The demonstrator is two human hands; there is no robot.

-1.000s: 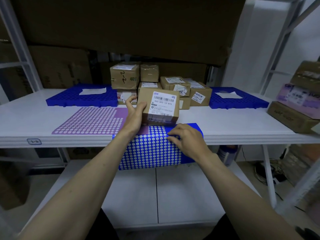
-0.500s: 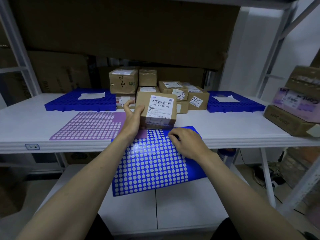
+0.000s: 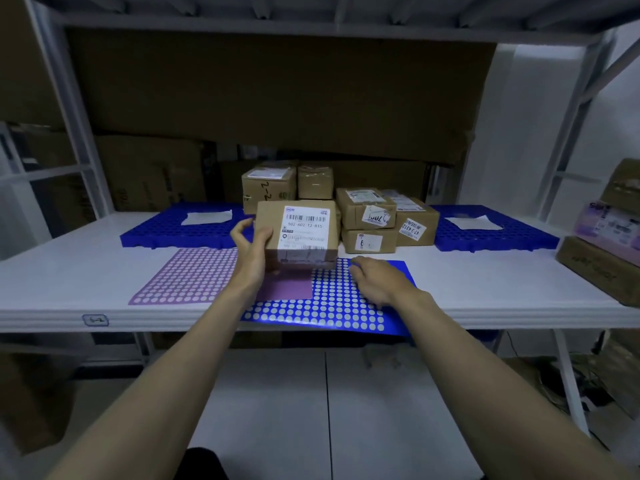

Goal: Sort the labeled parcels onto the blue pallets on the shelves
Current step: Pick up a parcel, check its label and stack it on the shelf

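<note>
My left hand [image 3: 254, 252] grips a brown parcel [image 3: 300, 233] by its left side, holding it upright with its white barcode label facing me, just above the shelf. My right hand [image 3: 375, 280] rests with fingers spread on a blue sheet of white dots [image 3: 332, 306] that lies on the shelf front and overhangs its edge. A pile of several labeled parcels [image 3: 367, 213] stands behind. Two blue pallets sit on the shelf, one at the back left [image 3: 166, 232] and one at the back right [image 3: 498, 233], each with a white paper on it.
A purple dotted sheet [image 3: 187, 275] lies left of the blue one on the white shelf [image 3: 69, 271]. Stacked boxes [image 3: 602, 237] crowd the shelf's right end. Large cardboard cartons stand behind the rack. A lower white shelf [image 3: 325, 403] runs beneath.
The blue dotted sheet has been pushed up from hanging over the shelf edge to lying mostly flat on the shelf. My left hand keeps hold of the parcel.
</note>
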